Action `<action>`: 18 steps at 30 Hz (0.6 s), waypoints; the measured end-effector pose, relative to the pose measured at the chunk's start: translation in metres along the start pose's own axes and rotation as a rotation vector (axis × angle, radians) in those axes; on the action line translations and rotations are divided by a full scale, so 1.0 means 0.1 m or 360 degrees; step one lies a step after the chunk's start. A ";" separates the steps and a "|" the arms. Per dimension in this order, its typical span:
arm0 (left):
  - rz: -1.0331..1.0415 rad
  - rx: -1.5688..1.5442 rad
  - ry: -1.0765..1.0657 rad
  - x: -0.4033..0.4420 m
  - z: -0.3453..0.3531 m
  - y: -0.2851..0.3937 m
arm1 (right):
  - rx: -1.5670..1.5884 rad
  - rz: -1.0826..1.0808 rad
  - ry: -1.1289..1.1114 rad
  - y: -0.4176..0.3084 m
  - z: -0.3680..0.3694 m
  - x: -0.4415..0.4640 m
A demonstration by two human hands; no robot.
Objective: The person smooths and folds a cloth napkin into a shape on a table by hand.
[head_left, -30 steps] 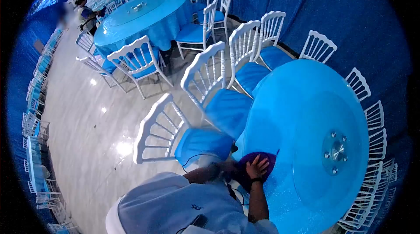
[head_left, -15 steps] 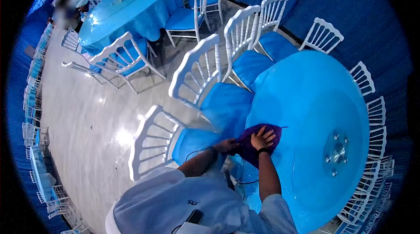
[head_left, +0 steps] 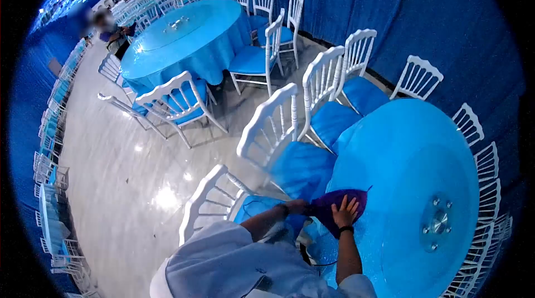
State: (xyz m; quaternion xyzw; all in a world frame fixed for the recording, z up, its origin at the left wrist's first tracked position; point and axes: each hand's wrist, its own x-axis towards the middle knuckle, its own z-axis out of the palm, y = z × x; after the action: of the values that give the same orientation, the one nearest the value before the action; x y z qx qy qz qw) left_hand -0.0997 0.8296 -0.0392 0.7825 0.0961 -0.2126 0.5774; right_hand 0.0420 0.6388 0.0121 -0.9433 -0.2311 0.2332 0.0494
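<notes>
A dark purple cloth [head_left: 326, 204] lies folded over the near left edge of the round table [head_left: 384, 142], which has a bright blue covering. My right hand [head_left: 345, 213] rests flat on the cloth with its fingers spread, a dark band around the wrist. At the cloth's left end, my left hand [head_left: 296, 207] is closed on the gathered fabric; its fingers are partly blurred and dark. A small pointed tip of the cloth sticks out past my right fingertips.
White chairs with blue seats, such as one nearby chair [head_left: 304, 167], surround the table. A clear round turntable with a metal hub [head_left: 439, 221] sits on it. Another blue-covered table [head_left: 184, 36] stands farther off. Blue curtains [head_left: 446, 25] line the walls; a person [head_left: 111, 28] is in the distance.
The view has tilted upward, so the table, chairs and hands appear lower. Both hands remain on the cloth, with the right one still flat on it.
</notes>
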 end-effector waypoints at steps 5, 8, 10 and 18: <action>0.0148 -0.0171 0.0054 -0.33 0.84 -0.11 | -0.0087 -0.0174 0.0233 0.22 0.44 -0.45; 0.0185 -0.0211 0.0061 -0.52 1.25 -0.07 | -0.0135 -0.0368 0.0561 0.39 0.63 -0.73; 0.0193 -0.0206 0.0077 -0.62 1.43 -0.04 | -0.0041 -0.0189 -0.0038 0.38 0.45 -0.97; 0.0152 -0.0101 0.0241 -0.83 1.56 -0.03 | 0.0015 -0.0278 0.0042 0.80 0.74 -1.37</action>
State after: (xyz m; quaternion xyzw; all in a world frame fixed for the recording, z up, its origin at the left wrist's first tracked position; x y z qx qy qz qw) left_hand -0.2092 0.6913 -0.0426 0.7812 0.1088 -0.1218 0.6025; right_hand -0.0667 0.5038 -0.0128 -0.9223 -0.3107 0.2165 0.0771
